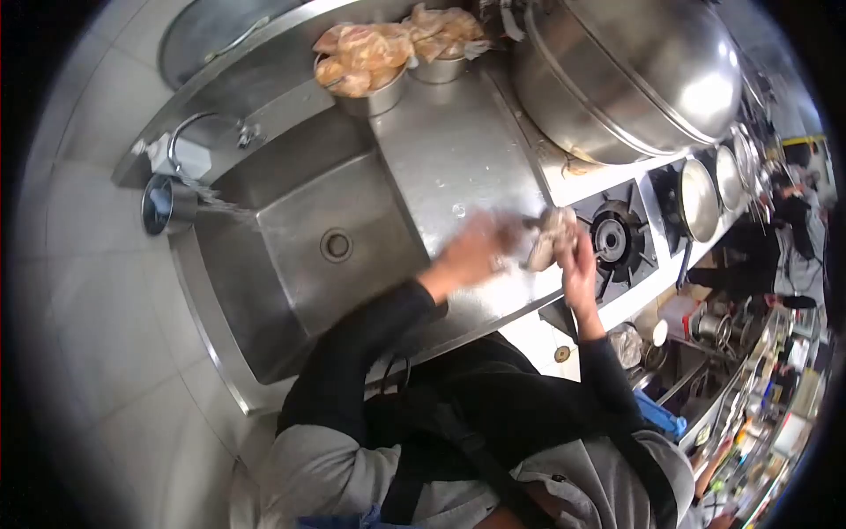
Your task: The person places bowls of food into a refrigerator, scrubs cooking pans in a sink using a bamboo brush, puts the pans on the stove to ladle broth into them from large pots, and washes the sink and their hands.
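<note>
A crumpled grey-white bundle [552, 238], perhaps a cloth, is held up over the counter by my right hand [578, 275], whose fingers are closed round its right side. Just left of it is my left hand [476, 251], smeared by motion above the steel worktop [449, 150]. Something small and dark shows between this hand and the bundle, too blurred to make out. The fingers of my left hand cannot be read.
Left is a steel sink [335, 207], with water running from a tap [181, 141] near a metal pot [167, 204]. Behind stand filled containers [366, 57] and a large steel vessel [626, 70]. A gas burner [611, 238] and pans lie right; a person [802, 238] stands farther off.
</note>
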